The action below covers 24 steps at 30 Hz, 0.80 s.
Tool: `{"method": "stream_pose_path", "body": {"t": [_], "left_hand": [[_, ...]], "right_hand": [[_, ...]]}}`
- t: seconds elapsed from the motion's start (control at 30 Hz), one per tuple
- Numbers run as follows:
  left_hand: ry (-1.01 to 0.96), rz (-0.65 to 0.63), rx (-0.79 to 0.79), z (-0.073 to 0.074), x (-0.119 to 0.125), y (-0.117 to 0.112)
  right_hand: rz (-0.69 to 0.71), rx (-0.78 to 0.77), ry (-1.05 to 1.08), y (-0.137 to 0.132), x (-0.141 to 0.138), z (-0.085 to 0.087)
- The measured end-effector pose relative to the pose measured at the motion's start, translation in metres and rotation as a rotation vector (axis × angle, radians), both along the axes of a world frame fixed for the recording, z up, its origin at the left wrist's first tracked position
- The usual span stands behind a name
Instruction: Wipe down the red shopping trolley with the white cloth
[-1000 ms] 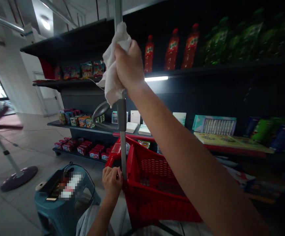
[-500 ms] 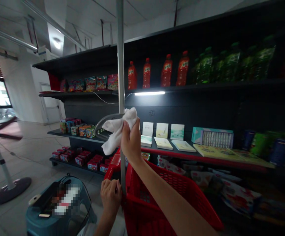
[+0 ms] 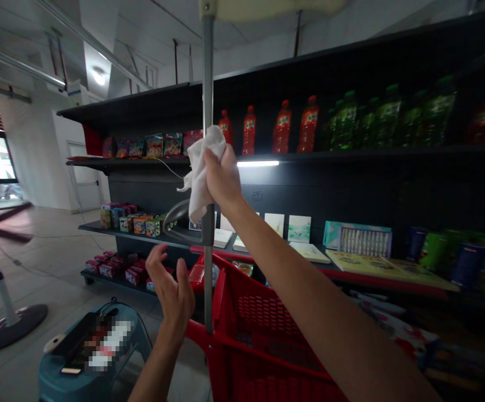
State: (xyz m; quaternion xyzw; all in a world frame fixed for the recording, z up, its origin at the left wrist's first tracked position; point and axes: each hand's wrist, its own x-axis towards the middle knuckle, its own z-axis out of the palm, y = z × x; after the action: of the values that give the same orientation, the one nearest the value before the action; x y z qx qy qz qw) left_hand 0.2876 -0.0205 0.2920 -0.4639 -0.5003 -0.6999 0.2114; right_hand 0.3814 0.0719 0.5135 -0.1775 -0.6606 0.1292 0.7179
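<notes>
My right hand (image 3: 224, 177) grips a white cloth (image 3: 201, 178) pressed against an upright metal pole (image 3: 208, 72). Its fingers are closed on the bunched fabric, and some lie hidden behind it. Just below the cloth, a grey loop handle (image 3: 175, 220) sticks out from the pole to the left. My left hand (image 3: 172, 287) is in the air left of the pole, fingers apart and holding nothing. Close by, a red plastic shopping cart (image 3: 263, 357) stands around the foot of the visible pole.
Behind the pole runs a dark shelf unit (image 3: 330, 190) with red bottles (image 3: 283, 128), green bottles (image 3: 347, 120), booklets and boxed goods. At lower left is a blue stool (image 3: 52, 368) with items on top. A standing fan (image 3: 1, 279) is at far left.
My right hand has moved up the pole with the cloth, from the loop handle to above it. My left hand has let go of the red cart's bar, risen and opened.
</notes>
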Motion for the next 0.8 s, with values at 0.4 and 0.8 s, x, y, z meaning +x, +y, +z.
{"method": "stream_pose_path", "body": {"t": [0.4,0.8], "left_hand": [[0.291,0.189,-0.442,0.151,-0.003,0.025],[0.283,0.230,-0.277,0.143,0.003,0.038]], "right_hand": [[-0.098,0.025,0.011,-0.020,-0.003,-0.043],[-0.132,0.012,0.006,0.020,-0.010,0.085]]}}
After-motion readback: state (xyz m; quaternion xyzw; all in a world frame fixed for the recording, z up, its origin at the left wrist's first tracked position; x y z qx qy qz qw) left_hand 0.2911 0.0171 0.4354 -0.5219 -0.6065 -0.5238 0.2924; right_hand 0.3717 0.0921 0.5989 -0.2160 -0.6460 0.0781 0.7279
